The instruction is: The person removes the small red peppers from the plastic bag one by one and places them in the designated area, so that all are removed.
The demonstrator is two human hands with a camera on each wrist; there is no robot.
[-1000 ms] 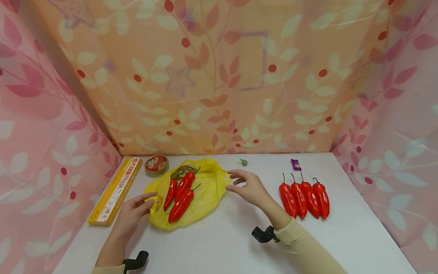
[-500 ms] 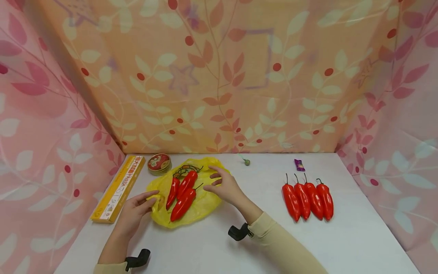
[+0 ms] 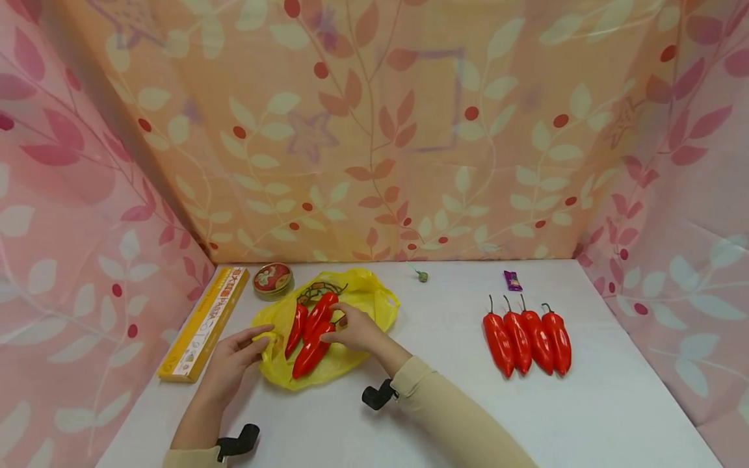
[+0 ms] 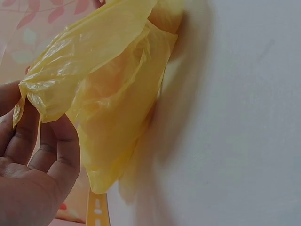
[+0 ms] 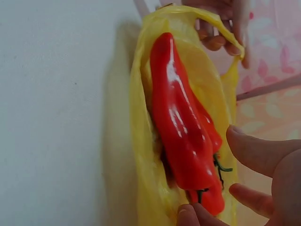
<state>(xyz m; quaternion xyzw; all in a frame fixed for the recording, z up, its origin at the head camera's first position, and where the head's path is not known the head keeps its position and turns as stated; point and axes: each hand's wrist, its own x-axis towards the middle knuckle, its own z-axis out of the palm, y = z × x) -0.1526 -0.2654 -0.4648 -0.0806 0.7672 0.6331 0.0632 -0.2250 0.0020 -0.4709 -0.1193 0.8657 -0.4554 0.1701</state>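
The edge of the yellow bag (image 3: 351, 354) is pinched by the left hand (image 3: 231, 363). The stem end of a red pepper (image 3: 311, 351) in the bag is touched by the loosely curled fingers of the right hand (image 3: 357, 330).

Head view: high, looking forward and down over the white table (image 3: 409, 403). Wrist views: very close, from opposite sides, sharing the crinkled yellow plastic bag (image 4: 113, 89).
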